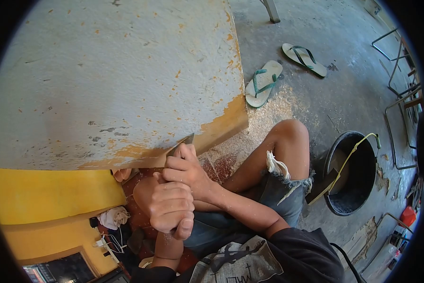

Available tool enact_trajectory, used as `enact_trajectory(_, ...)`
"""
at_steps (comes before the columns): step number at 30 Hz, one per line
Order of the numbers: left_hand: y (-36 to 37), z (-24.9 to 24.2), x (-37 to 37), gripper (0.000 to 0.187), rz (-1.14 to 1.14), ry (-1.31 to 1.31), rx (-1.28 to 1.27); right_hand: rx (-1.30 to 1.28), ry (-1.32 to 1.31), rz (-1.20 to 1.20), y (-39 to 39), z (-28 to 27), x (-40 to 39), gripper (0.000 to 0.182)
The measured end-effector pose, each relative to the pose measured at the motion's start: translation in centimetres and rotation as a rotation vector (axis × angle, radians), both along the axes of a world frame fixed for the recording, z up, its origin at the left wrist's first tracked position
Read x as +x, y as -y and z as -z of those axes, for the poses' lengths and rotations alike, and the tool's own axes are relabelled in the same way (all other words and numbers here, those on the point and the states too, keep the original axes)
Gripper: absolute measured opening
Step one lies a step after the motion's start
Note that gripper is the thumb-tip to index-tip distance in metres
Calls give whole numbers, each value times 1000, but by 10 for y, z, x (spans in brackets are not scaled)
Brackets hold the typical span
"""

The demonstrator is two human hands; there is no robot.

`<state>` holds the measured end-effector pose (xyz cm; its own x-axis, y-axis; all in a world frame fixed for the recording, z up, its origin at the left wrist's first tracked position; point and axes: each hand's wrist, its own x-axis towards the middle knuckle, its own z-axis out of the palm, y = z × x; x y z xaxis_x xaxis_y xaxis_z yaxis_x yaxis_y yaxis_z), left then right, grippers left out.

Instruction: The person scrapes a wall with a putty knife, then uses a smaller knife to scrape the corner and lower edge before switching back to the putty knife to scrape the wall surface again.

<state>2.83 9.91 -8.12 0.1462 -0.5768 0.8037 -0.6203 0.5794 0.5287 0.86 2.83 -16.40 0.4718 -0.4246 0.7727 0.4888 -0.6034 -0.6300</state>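
My right hand is wrapped round the scraper, close behind its thin metal blade. My left hand is closed in a fist just below it, lined up with the tool; the handle is hidden inside the fingers. The blade meets the lower edge of a big wooden panel with pale grey, worn paint. Bare orange-brown wood shows along that edge and at the panel's right corner. Fine dust clings to my fingers and forearms.
Pale shavings cover the floor by the panel. Two flip-flops lie beyond it. A black bucket with a yellow handle stands right of my bent knee. Metal chair frames line the far right. A power strip with cables lies lower left.
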Motion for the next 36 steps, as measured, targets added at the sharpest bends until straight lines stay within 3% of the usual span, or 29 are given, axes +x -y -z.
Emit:
enact_trajectory(4,2,17,20,57,-59,-174,139,73,-81,33,0,18,10,28)
enact_trajectory(7,2,10,3,57,-91,-15,47,80,-84,34,0,12,4,27)
enact_trajectory(12,-1,15,13,58,-90,-153,83,26,-44,46,1,13,9,26)
enact_trajectory(15,4,13,1,57,-181,-27,0,50,-31,52,-2,5,5,28)
enact_trajectory(23,0,15,10,56,-68,-81,124,61,-103,31,-4,22,8,25)
enact_trajectory(28,-6,10,3,55,-82,-13,15,24,3,11,-4,8,5,26)
enact_trajectory(30,-1,17,20,54,-56,-167,144,93,-90,19,2,16,9,28)
enact_trajectory(33,-1,13,7,53,-92,-25,73,86,-34,27,-3,13,6,27)
enact_trajectory(36,-1,10,4,54,-76,-60,66,42,-25,24,-2,6,4,26)
